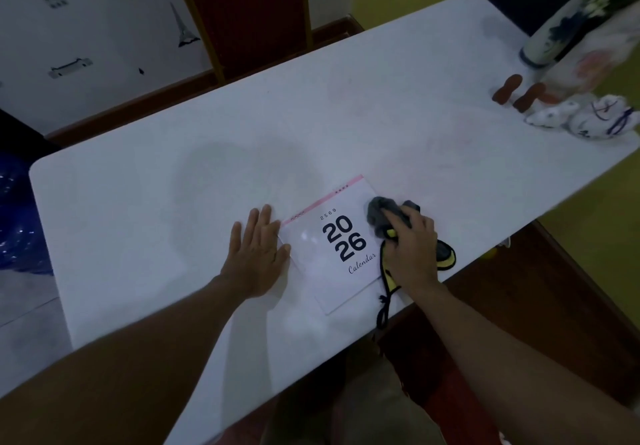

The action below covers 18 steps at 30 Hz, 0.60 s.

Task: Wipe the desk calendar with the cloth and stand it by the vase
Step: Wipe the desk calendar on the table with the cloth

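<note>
A white desk calendar (332,244) printed "2026 Calendar" with a pink top strip lies flat on the white table (173,185), near its front edge. My left hand (258,254) rests flat, fingers spread, on the table and on the calendar's left edge. My right hand (410,250) grips a grey and yellow cloth (381,214) pressed on the calendar's right side. A black cord from the cloth hangs over the table edge. The tall blue and white vase (554,34) stands at the far right corner, well away from the calendar.
Next to the vase lie two brown oblong pieces (507,88), a pale floral item (585,67) and small white fabric pouches (588,117) with blue stitching. A white cabinet and a red panel stand behind the table.
</note>
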Motion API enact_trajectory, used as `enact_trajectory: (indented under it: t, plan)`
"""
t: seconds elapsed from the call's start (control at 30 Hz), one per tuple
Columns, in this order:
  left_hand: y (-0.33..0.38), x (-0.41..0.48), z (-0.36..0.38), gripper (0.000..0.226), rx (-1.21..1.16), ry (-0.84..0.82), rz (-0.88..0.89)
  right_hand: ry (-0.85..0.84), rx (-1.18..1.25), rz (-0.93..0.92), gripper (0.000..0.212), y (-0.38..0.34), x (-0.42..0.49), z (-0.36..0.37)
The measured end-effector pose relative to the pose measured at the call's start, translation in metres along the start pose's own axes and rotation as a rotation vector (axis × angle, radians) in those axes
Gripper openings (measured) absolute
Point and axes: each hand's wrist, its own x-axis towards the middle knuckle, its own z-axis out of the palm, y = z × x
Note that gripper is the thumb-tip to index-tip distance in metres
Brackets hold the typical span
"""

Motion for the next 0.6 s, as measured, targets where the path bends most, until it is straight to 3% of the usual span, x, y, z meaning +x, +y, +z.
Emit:
enact_trajectory:
  t: [0.23,0.33,0.47,0.6]
  plan:
    - [0.020,-0.003,-0.017,0.028,0.154,0.178,0.020,0.165,-0.101,0.029,0.054,0.019,0.057,-0.029]
    - [0.027,-0.004,-0.015,0.023,0.120,0.197,-0.044,0.147,-0.152,0.027,0.053,0.031,0.085,-0.038]
    - [0.033,-0.005,-0.008,0.029,0.033,0.210,-0.080,0.031,-0.166,0.012,0.052,0.048,0.097,-0.032]
    - [0.034,-0.005,-0.006,0.053,0.049,0.170,-0.075,-0.024,-0.189,0.002,0.052,0.057,0.092,-0.020]
